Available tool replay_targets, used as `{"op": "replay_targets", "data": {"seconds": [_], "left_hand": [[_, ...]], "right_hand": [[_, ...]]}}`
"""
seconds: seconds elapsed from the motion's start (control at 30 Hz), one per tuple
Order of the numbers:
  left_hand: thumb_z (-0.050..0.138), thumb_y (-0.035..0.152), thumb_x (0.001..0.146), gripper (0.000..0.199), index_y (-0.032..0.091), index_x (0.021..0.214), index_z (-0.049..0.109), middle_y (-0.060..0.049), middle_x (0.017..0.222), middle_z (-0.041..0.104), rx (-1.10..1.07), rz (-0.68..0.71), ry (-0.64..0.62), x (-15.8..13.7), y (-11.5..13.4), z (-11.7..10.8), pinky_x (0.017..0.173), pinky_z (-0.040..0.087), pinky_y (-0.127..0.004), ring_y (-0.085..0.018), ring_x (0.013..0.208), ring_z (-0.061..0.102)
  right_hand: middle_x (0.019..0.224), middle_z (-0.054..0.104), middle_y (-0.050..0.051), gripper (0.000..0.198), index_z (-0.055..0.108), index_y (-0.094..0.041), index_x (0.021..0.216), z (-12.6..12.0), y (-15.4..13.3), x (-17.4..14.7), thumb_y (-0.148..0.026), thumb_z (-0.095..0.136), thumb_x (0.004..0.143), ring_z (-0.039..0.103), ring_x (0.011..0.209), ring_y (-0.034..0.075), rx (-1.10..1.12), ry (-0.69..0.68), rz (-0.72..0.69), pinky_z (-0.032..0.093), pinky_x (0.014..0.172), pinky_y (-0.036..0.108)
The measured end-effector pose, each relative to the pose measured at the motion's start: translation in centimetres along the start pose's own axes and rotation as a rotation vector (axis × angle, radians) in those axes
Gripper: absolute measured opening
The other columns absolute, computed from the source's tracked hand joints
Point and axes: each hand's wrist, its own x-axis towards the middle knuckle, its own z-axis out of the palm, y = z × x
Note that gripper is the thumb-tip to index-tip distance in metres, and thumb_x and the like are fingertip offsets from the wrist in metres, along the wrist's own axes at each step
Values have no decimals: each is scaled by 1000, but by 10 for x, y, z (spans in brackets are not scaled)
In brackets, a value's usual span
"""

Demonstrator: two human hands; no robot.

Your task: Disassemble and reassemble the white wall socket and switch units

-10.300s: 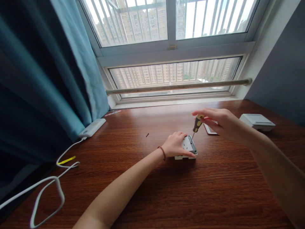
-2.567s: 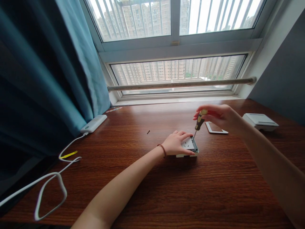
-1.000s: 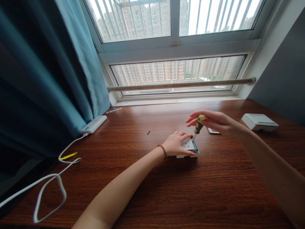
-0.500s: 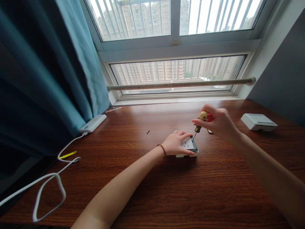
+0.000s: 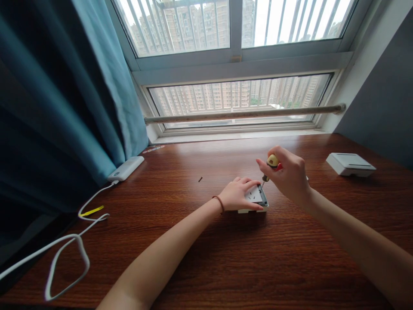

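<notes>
A white wall socket (image 5: 254, 195) with a grey frame lies on the wooden table, its slotted face up. My left hand (image 5: 237, 194) rests over it, thumb on the near edge and fingers on the far edge, gripping it. My right hand (image 5: 290, 175) is closed round the yellow and dark handle of a screwdriver (image 5: 272, 161). The screwdriver leans, its shaft pointing down to the far right part of the socket's frame. Whether its tip sits in a screw is too small to tell. A small dark screw (image 5: 200, 179) lies left of the socket.
Toward the right stands a white box-like piece (image 5: 351, 164). A white power bank (image 5: 126, 168) with a white cable (image 5: 84, 254) and a yellow strip (image 5: 92, 211) is at left, by the blue curtain (image 5: 106, 86). A rail (image 5: 245, 115) crosses the window behind.
My right hand has turned about the screwdriver handle and come slightly lower, its knuckles rolled over. The screwdriver tilts a little differently. My left hand and the socket stay in place.
</notes>
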Motion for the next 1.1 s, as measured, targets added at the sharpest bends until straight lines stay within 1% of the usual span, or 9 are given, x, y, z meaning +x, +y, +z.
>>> {"op": "replay_targets", "data": {"seconds": [0.2,0.37,0.53,0.67,0.73,0.83,0.93,1.03,1.1], "left_hand": [[59,68,60,79,32,127,41,-5,119,49,3,22,7,-1,-1,-1,97,34,-40,-27,109,43],[63,71,51,94,19,126,40,-11,121,50,-50,6,58,1,-5,4,97,34,-42,-29,111,44],[63,61,63,74,19,121,43,-12,124,47,-143,-5,144,0,-8,2,99,34,-41,-27,116,41],[56,50,77,50,19,115,48,-9,120,51,-108,-21,325,-3,-12,-15,100,35,-35,-21,115,44],[55,44,79,36,20,105,54,-6,112,56,0,-100,413,-6,-20,-26,97,37,-32,-20,109,48],[51,34,82,16,19,87,57,-4,94,59,130,-299,502,-13,-43,-39,89,41,-32,-19,96,53],[46,24,82,10,17,81,53,-5,82,56,197,-491,567,-28,-73,-42,80,42,-35,-20,85,53],[49,25,80,9,16,84,49,-7,84,54,256,-630,595,-50,-96,-35,81,40,-37,-22,85,51],[52,29,78,15,17,85,48,-7,85,53,282,-688,590,-62,-106,-29,81,39,-38,-24,87,50]], "right_hand": [[50,54,-4,30,52,-20,68,-5,8,4,-48,62,72,46,42,10,4,-8,83,36,48,22],[51,59,-1,30,54,-20,67,-10,15,11,-49,62,72,53,46,13,84,64,212,39,49,24],[54,61,0,31,53,-20,70,-18,12,15,-49,62,71,59,48,15,340,77,345,44,46,24],[46,53,-3,37,50,-19,65,-19,12,18,-54,54,76,49,36,11,613,4,477,38,36,21],[42,47,-4,42,47,-19,64,-15,17,18,-59,46,79,44,34,10,843,-48,606,34,33,21],[43,42,-4,47,41,-20,63,-3,32,18,-63,35,81,42,35,10,1164,-178,922,32,32,19],[45,39,-5,42,35,-20,60,12,48,16,-52,33,87,34,33,6,1256,-296,1207,24,30,15],[45,36,-5,33,34,-19,57,26,60,11,-33,39,87,30,33,5,1253,-310,1261,21,29,14],[44,36,-4,30,35,-19,56,34,65,7,-25,43,84,32,34,6,1241,-263,1236,26,29,16]]}}
